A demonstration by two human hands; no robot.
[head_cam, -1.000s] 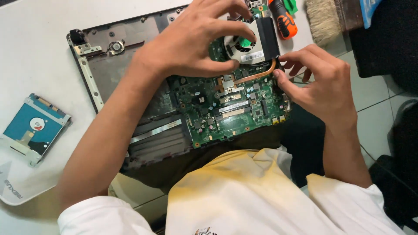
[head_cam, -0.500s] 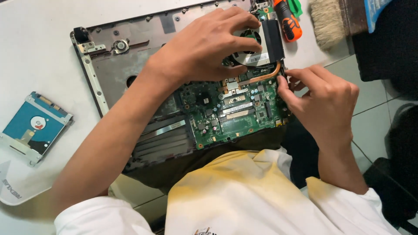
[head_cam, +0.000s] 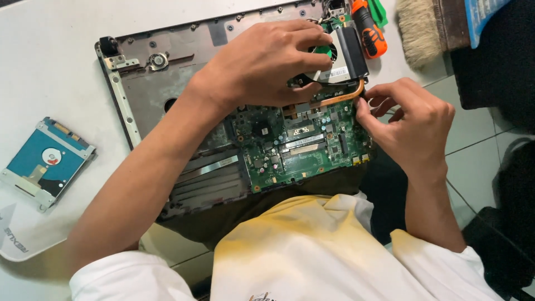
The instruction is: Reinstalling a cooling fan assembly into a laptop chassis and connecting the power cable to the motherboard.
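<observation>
Repair bench: opened laptop (head_cam: 167,106), screwdriver (head_cam: 369,28)

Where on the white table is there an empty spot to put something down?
The white table shows a bare patch left of the opened laptop base and above the hard drive. It is crowded at top right, where the screwdriver, brush and both hands sit close around the fan.

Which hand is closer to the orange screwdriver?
Left. The left hand lies on the fan beside the orange-handled screwdriver; the right hand is lower, at the green circuit board's edge.
</observation>
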